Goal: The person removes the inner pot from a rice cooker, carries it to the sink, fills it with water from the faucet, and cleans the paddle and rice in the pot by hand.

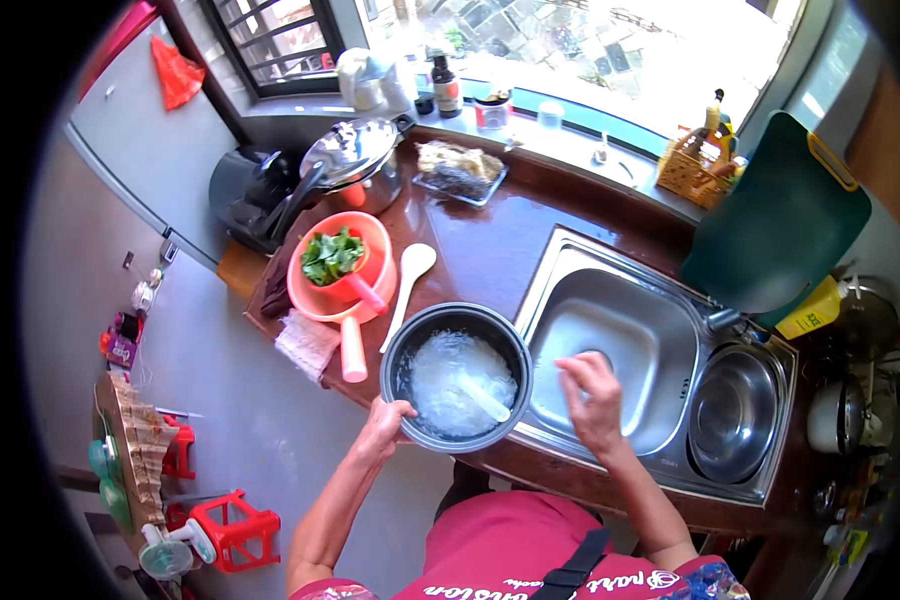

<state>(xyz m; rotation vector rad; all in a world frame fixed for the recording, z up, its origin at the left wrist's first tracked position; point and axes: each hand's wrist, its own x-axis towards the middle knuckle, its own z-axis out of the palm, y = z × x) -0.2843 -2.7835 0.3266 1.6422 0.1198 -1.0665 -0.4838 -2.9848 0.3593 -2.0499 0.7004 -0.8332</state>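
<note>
My left hand (pixel 385 425) grips the near left rim of a dark rice-cooker inner pot (pixel 391 365) at the counter's front edge. Cloudy whitish contents (pixel 450 370) fill its bottom, and a white spoon-like utensil (pixel 485 399) lies in them. Over the sink's near left side, my right hand (pixel 592 405) is raised, its fingers loosely bent and apart, with nothing seen in them. Left of the pot, a white rice paddle (pixel 417 262) rests on the counter. Beside it, a pink long-handled basin (pixel 304 285) holds a smaller red dipper (pixel 355 287) with cut green leaves (pixel 332 256).
The steel sink (pixel 610 310) is at right, with a metal bowl (pixel 735 410) in its side basin. A green cutting board (pixel 780 220) leans behind it. A pressure cooker (pixel 355 165) and a tray of food (pixel 460 172) stand at the back. A pink cloth (pixel 308 345) hangs over the left edge.
</note>
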